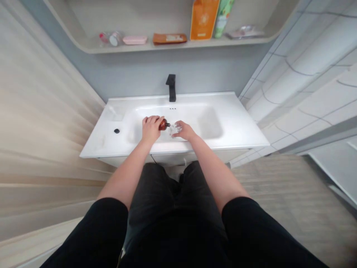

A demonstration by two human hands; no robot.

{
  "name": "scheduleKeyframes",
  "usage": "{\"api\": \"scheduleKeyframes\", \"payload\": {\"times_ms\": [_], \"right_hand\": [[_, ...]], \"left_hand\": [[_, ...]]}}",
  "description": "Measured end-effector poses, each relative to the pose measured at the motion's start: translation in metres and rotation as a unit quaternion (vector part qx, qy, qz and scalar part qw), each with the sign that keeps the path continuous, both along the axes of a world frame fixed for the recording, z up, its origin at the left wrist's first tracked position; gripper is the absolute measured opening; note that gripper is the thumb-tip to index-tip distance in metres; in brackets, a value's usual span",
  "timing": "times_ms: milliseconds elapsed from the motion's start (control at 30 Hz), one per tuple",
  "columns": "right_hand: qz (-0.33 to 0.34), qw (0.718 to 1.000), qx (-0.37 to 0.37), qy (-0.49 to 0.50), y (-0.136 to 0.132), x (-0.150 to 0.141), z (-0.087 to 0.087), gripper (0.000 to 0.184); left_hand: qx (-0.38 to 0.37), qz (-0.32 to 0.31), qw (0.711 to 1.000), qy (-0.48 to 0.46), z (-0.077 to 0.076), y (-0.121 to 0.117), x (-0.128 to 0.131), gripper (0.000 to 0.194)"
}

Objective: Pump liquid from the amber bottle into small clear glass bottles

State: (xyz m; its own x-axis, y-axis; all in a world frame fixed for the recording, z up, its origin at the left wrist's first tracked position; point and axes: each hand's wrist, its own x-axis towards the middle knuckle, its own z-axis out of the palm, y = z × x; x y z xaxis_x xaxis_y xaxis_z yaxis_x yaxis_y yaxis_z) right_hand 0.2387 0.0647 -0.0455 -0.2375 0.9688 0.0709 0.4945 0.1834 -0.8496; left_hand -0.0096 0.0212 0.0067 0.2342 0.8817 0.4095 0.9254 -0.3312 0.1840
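My left hand (151, 128) grips a small amber glass bottle (163, 125) with a black neck, lying on its side and pointing right. My right hand (184, 130) holds a small clear glass vessel (175, 128), partly hidden by my fingers. The bottle's black tip sits right at the vessel's mouth, and I cannot tell whether they touch. Both hands are above the basin of a white sink (223, 128), near its front rim.
A black faucet (171, 87) rises behind the basin. A small black round stopper (116, 131) sits on the sink's left deck. Above, a curved wall shelf (167, 46) carries several toiletries and an orange box (204, 18). Tiled wall stands to the right.
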Motion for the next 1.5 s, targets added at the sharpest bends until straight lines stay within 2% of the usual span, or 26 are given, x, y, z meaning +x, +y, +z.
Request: {"api": "scheduleKeyframes", "payload": {"times_ms": [567, 767, 967, 1500], "right_hand": [[0.0, 1.0, 0.001, -0.008, -0.0024, -0.0001, 0.0042, 0.074], [-0.001, 1.0, 0.0, -0.014, -0.0023, -0.0002, 0.0046, 0.075], [-0.005, 1.0, 0.005, -0.019, -0.0032, -0.0006, 0.0048, 0.074], [-0.003, 1.0, 0.005, -0.012, -0.004, -0.0004, 0.0043, 0.073]], "left_hand": [[-0.006, -0.004, 1.0, -0.002, 0.0005, -0.0003, 0.0003, 0.069], [0.006, -0.003, 1.0, -0.001, -0.0009, 0.0004, -0.0004, 0.063], [0.0, -0.008, 1.0, -0.001, 0.0004, -0.0004, -0.0003, 0.068], [0.007, -0.009, 1.0, 0.005, 0.0, -0.0001, -0.0002, 0.065]]}}
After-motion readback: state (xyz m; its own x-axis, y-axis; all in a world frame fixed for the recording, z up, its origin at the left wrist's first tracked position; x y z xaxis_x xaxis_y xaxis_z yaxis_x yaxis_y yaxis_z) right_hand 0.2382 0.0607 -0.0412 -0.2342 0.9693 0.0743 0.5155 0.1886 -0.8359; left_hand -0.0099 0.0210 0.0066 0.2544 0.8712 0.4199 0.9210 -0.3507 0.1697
